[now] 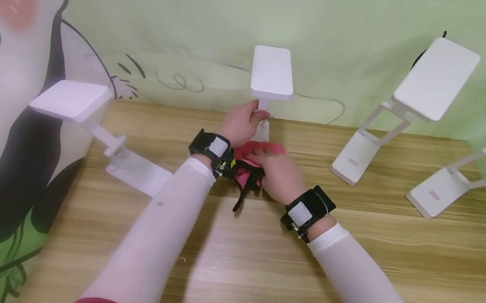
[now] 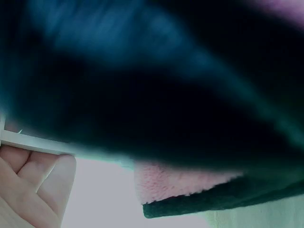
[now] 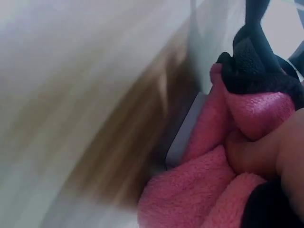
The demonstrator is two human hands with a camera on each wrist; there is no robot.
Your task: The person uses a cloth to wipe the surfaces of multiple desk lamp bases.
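A white folding desk lamp stands at the middle of the table's back. My left hand grips its stem just below the lamp head; in the left wrist view its curled fingers are round the white arm. Over the lamp's base lies a fuzzy pink cloth with black edging. My right hand holds the bunched cloth against the base, the thumb pressed into its folds. One grey-white edge of the base shows beside the cloth. Dark, blurred material hides much of the left wrist view.
Another white lamp stands at the left, partly behind my left sleeve. Two more, a lamp and a further lamp, stand at the right. Behind the wooden table hangs a pale green printed backdrop.
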